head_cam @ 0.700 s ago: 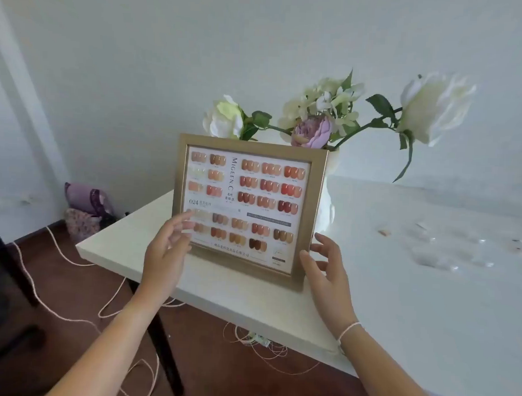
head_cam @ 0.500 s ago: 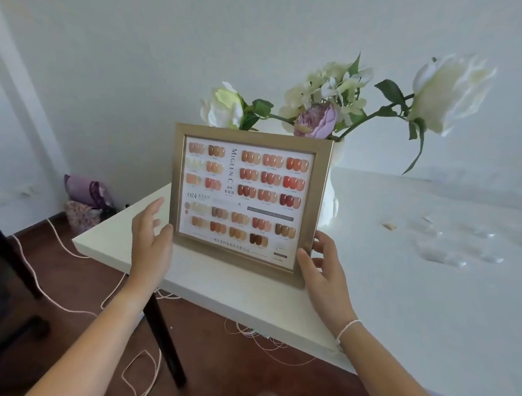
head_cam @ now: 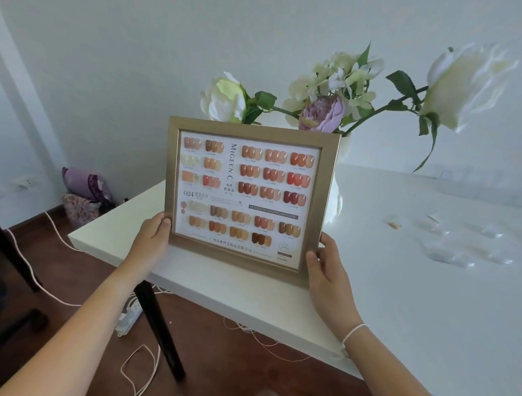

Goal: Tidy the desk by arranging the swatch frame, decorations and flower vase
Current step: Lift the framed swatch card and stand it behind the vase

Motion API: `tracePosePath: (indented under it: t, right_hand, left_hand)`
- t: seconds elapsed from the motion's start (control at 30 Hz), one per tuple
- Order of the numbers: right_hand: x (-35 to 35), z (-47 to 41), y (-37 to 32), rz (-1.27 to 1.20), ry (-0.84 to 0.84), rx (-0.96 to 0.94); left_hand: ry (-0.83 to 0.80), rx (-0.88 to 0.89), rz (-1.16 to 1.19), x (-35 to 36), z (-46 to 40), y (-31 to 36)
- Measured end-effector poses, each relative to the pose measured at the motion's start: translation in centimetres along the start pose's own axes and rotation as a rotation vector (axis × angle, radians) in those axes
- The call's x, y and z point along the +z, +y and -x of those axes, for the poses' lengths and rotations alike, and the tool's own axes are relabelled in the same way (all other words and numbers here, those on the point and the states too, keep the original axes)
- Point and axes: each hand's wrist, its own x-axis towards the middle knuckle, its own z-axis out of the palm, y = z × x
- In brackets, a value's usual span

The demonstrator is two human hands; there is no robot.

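A gold-framed swatch frame with rows of nail colour samples stands upright near the white desk's left front corner. My left hand grips its lower left edge, thumb on the front. My right hand grips its lower right corner. Right behind the frame stands a white flower vase, mostly hidden, with white and purple flowers spreading above it. Small clear decorations lie scattered on the desk to the right.
The wall runs close behind the vase. Below the desk's left edge are a black desk leg, a power strip and loose cords on the brown floor. Purple bags sit by the wall. A dark chair is at far left.
Both hands went from hovering open beside the frame to closing on its lower left edge and lower right corner. The frame stays upright in front of the vase.
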Motion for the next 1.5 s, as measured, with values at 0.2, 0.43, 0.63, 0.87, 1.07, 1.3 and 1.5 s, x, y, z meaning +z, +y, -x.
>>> tracePosePath:
  t: [0.2, 0.43, 0.63, 0.87, 1.07, 1.3, 1.5]
  right_hand:
    - [-0.2, 0.1, -0.3, -0.053, 0.011, -0.009]
    - [1.5, -1.0, -1.1, -0.121, -0.016, -0.066]
    - [5.3, -3.3, -2.3, -0.134, -0.085, -0.124]
    - [10.3, -7.2, -3.2, -0.202, -0.172, -0.099]
    - [13.4, -11.3, -2.3, -0.122, -0.184, -0.107]
    - [15.2, -15.9, 0.3, -0.047, -0.127, -0.069]
    - [14.5, -20.7, 2.1, -0.122, -0.031, 0.031]
  left_hand:
    - [0.021, -0.048, 0.057, -0.5, 0.2, -1.2]
    - [0.124, -0.04, 0.194, -2.2, 2.1, -1.8]
    - [0.252, -0.087, 0.264, -5.3, 2.4, -2.6]
    - [0.353, -0.106, 0.27, -9.1, 0.7, -5.2]
    - [0.373, -0.13, 0.323, -10.2, -1.9, -5.9]
    - [0.36, -0.153, 0.249, -9.2, -6.7, -6.6]
    - [0.383, -0.135, 0.173, -5.7, -11.9, -5.7]
